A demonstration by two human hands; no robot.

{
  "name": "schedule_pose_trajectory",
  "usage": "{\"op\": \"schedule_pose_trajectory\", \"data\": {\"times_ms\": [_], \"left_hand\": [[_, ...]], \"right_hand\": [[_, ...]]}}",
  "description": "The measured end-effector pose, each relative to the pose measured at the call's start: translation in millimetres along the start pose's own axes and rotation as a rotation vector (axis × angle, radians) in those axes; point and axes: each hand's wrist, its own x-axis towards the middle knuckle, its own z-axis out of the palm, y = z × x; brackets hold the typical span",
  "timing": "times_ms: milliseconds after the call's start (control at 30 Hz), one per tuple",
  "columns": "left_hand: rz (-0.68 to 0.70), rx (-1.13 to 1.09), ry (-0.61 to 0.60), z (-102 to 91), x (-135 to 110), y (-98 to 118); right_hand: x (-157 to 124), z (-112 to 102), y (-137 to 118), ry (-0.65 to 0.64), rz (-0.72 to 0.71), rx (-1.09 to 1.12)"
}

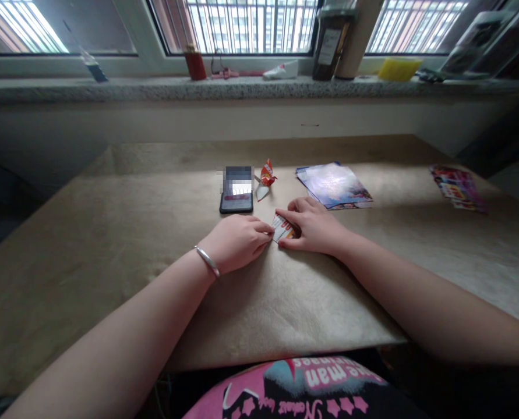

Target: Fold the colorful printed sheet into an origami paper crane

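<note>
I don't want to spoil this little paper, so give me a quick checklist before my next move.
1. Left hand at the paper: ok, fingertips at its left edge.
2. Right hand at the paper: ok, thumb and fingers spread about it.
3. Whole paper visible: not ok, fingers cover part.
4. Phone apart from left hand: cannot tell, they nearly meet in view.
5. Red folded paper apart from both hands: ok.

One head-worn view, facing forward and down, hands [320,228] close by, tabletop [123,233] around, window [250,26] farthest
</note>
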Motion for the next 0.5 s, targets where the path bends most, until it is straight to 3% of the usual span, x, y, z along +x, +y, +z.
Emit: {"op": "schedule_pose_trajectory", "data": {"times_ms": [500], "left_hand": [[-0.081,0.009,-0.043,0.4,2.0,2.7]], "right_hand": [[-6.6,-0.3,10.3,-0.048,-0.033,0.074]]}}
